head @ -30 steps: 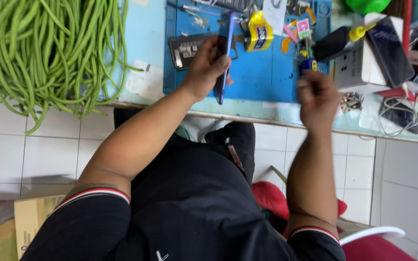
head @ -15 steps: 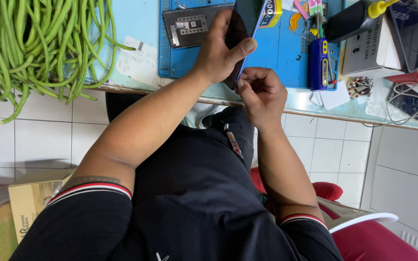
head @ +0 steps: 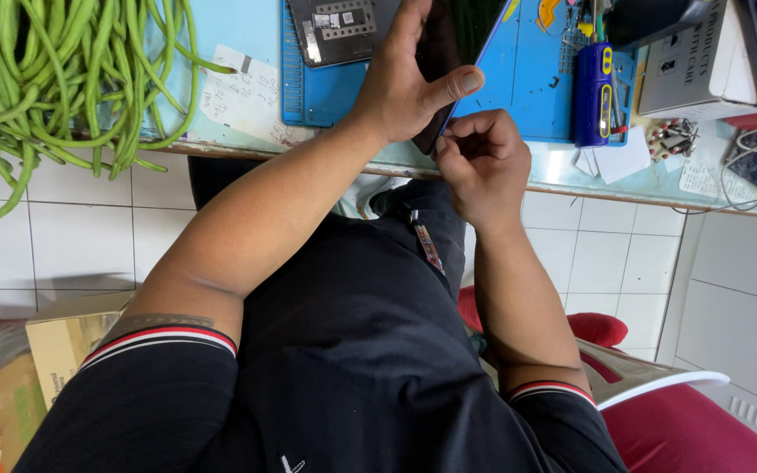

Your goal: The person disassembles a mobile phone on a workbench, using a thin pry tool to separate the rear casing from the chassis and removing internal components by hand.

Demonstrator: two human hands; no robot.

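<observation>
My left hand (head: 409, 83) grips a dark smartphone (head: 457, 48) by its edges, holding it tilted above the front edge of the blue work mat (head: 536, 79). My right hand (head: 482, 158) is just below it, fingers curled, with fingertips pinched at the phone's lower corner. Whether something small sits between those fingertips cannot be seen. Both forearms reach up from my lap over black clothing.
A big pile of green long beans (head: 54, 79) covers the table's left. An opened phone body (head: 343, 31) lies on the mat, a blue cylindrical tool (head: 593, 92) and a white box (head: 703, 61) stand to the right, with cables (head: 755, 166). Cardboard boxes (head: 63, 342) sit on the floor at left.
My right hand came in from the right of the mat to the phone's lower corner. The left hand brought the phone closer to me, and the view moved nearer.
</observation>
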